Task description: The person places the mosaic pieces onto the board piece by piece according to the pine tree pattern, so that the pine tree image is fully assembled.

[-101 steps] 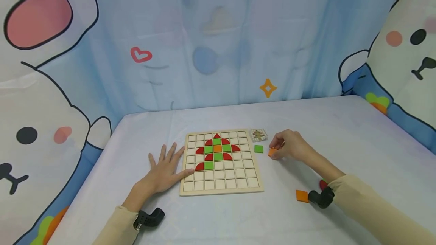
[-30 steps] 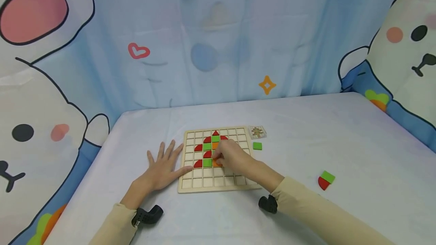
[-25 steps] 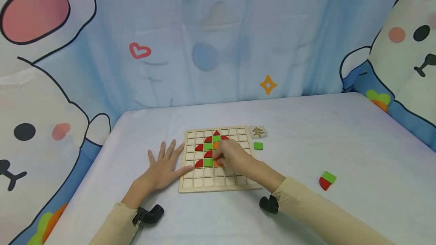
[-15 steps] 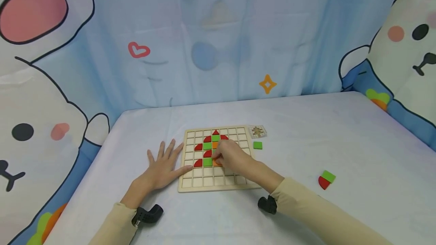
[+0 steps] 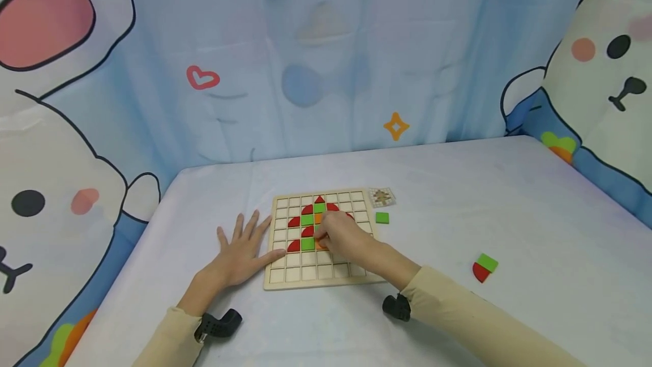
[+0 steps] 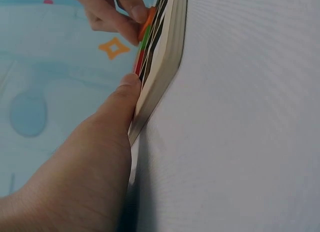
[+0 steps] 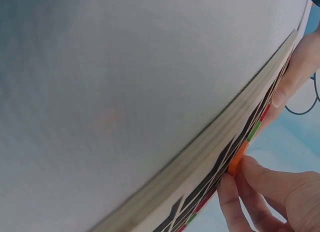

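Observation:
A wooden grid board (image 5: 326,282) lies on the table, its cells partly filled with red, green and orange tiles. My right hand (image 5: 347,237) is over the middle of the board and pinches an orange square tile (image 7: 236,162) between thumb and fingers. That tile meets the board beside a green square tile (image 5: 308,244); the hand covers the cells to the right. My left hand (image 5: 238,259) rests on the table with fingers spread, its thumb lying on the board's left edge. In the left wrist view the thumb (image 6: 117,104) touches the rim near a red tile.
A small pattern card (image 5: 382,197) lies at the board's upper right, with a loose green square tile (image 5: 382,218) below it. Farther right a red quarter-round tile (image 5: 480,272) touches another green square tile (image 5: 487,263). A printed curtain (image 5: 316,61) hangs behind the table.
My right hand has moved left from beside the board onto its middle, and has stayed there over the last second. The loose orange tile at front right is gone. The left hand stays put.

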`<act>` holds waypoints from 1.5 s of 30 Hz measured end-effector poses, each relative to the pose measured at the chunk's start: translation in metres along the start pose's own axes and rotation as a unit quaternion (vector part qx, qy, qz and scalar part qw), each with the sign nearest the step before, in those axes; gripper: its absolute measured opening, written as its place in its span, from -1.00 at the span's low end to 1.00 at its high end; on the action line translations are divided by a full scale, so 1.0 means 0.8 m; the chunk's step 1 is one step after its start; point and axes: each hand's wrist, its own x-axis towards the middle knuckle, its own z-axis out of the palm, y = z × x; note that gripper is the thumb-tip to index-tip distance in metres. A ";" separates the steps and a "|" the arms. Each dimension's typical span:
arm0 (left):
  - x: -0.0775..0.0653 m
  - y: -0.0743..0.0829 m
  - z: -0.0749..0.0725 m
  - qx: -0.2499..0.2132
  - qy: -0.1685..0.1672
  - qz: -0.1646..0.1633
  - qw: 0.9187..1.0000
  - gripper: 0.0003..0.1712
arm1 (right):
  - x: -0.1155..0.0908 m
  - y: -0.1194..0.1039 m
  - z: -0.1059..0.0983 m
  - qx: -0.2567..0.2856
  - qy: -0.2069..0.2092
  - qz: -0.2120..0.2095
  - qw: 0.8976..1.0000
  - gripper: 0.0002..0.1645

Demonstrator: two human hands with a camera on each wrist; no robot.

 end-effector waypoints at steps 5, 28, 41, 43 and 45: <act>-0.002 -0.001 0.003 0.000 0.000 0.000 1.000 0.11 | -0.001 -0.002 0.000 0.000 -0.010 0.010 1.000 -0.81; -0.002 -0.001 -0.001 0.007 0.004 0.005 1.000 0.09 | -0.016 0.050 -0.067 0.083 -0.062 -0.012 0.995 -0.80; -0.001 -0.002 0.000 0.002 0.006 0.004 1.000 0.11 | -0.024 0.108 -0.117 0.025 -0.042 0.051 0.997 -0.75; -0.001 -0.003 0.001 0.000 0.009 0.007 1.000 0.11 | -0.025 0.115 -0.114 0.020 -0.050 0.064 0.997 -0.76; 0.000 -0.003 0.002 0.002 0.007 0.006 1.000 0.11 | -0.026 0.122 -0.110 0.016 -0.059 0.080 0.995 -0.76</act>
